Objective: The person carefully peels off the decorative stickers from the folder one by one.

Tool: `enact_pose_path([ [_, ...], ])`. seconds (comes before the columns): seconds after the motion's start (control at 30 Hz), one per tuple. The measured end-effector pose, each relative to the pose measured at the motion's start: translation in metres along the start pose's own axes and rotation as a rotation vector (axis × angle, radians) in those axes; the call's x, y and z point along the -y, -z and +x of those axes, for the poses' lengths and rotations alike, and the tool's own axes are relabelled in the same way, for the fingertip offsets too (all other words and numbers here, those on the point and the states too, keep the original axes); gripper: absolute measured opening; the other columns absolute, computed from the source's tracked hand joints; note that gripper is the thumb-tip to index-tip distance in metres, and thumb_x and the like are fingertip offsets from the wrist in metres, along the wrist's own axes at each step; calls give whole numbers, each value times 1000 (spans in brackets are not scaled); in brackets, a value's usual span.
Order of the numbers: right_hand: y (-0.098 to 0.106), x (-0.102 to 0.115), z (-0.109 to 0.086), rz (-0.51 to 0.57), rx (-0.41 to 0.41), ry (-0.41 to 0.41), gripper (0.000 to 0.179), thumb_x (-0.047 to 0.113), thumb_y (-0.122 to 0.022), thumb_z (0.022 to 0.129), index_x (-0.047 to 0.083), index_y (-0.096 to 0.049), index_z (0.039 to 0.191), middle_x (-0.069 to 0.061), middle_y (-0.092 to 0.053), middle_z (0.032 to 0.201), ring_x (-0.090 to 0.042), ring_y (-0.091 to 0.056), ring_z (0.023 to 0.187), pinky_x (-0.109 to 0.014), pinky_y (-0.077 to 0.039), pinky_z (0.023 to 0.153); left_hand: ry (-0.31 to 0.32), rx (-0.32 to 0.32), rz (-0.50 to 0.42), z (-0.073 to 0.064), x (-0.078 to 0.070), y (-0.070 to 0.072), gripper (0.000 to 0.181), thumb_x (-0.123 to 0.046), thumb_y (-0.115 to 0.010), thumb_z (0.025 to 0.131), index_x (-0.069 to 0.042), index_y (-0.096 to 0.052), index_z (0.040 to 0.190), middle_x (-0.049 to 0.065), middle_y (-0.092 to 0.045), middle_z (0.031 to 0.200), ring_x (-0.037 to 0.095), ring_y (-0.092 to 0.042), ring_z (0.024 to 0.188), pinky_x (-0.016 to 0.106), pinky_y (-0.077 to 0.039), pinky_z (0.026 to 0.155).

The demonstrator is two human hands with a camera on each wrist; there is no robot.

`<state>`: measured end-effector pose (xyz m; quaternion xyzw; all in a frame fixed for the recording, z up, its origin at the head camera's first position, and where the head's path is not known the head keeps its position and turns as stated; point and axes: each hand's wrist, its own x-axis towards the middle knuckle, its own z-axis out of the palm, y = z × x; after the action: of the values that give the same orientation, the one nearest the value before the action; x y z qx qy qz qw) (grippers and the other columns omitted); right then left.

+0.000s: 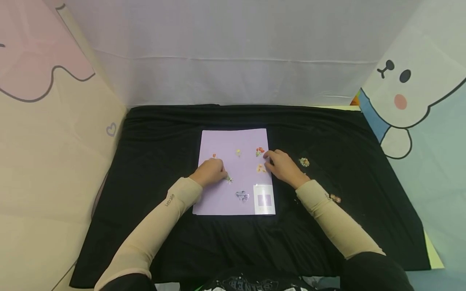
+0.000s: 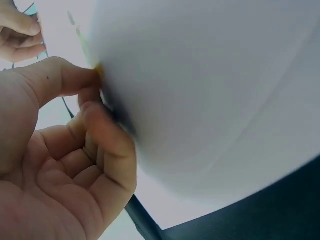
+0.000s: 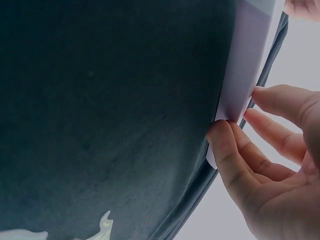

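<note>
A lilac folder (image 1: 218, 143) lies flat on the black cloth, with several small flower stickers on its cover. My left hand (image 1: 209, 173) is over the folder's left half, fingers curled. Its thumb and forefinger pinch a small flower sticker (image 1: 229, 178) at the cover; in the left wrist view a yellow bit shows at the thumb tip, and the rest of the sticker is mostly hidden. My right hand (image 1: 284, 166) rests at the folder's right edge, near the red flower sticker (image 1: 259, 151). In the right wrist view its fingers touch that edge, thumb and forefinger apart.
Black cloth (image 1: 160, 145) covers the table. To the right of the folder lie a round flower sticker (image 1: 304, 162) and a brownish sticker (image 1: 335, 198) beside the right sleeve. A clear pocket (image 1: 264, 206) fills the folder's lower right corner. Printed curtains (image 1: 233, 81) surround the table.
</note>
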<state>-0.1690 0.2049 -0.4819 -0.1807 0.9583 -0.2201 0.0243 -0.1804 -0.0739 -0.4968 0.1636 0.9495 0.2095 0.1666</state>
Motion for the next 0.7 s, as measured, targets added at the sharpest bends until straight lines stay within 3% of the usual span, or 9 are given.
enact_pose_path([
  [0.17, 0, 2, 0, -7, 7, -15, 28, 12, -69, 94, 1, -67, 119, -16, -64, 100, -27, -58, 82, -43, -53, 75, 15, -11, 11, -1, 1, -5, 14, -18, -67, 88, -10, -64, 76, 1, -59, 68, 19, -57, 62, 32, -46, 59],
  [0.37, 0, 3, 2, -33, 22, -18, 28, 12, -69, 94, 0, -66, 119, -15, -63, 97, -26, -58, 79, -41, -52, 72, 13, -9, -31, -6, 6, 6, 20, -19, -66, 91, -8, -63, 74, 4, -60, 67, 20, -56, 61, 31, -46, 56],
  [0.53, 0, 3, 2, -34, 15, -12, 27, 11, -69, 93, 0, -66, 118, -15, -63, 96, -26, -57, 78, -41, -51, 72, 78, -22, -88, -14, 31, 25, 20, -17, -65, 91, -7, -70, 75, 4, -60, 68, 17, -53, 60, 28, -43, 52],
  [0.7, 0, 2, 2, -25, 16, -17, 27, 12, -69, 93, 2, -66, 119, -15, -63, 98, -26, -57, 79, -40, -51, 72, 155, -10, -105, -31, 62, 53, 19, -16, -65, 91, -5, -76, 80, 5, -56, 67, 17, -48, 56, 29, -37, 49],
])
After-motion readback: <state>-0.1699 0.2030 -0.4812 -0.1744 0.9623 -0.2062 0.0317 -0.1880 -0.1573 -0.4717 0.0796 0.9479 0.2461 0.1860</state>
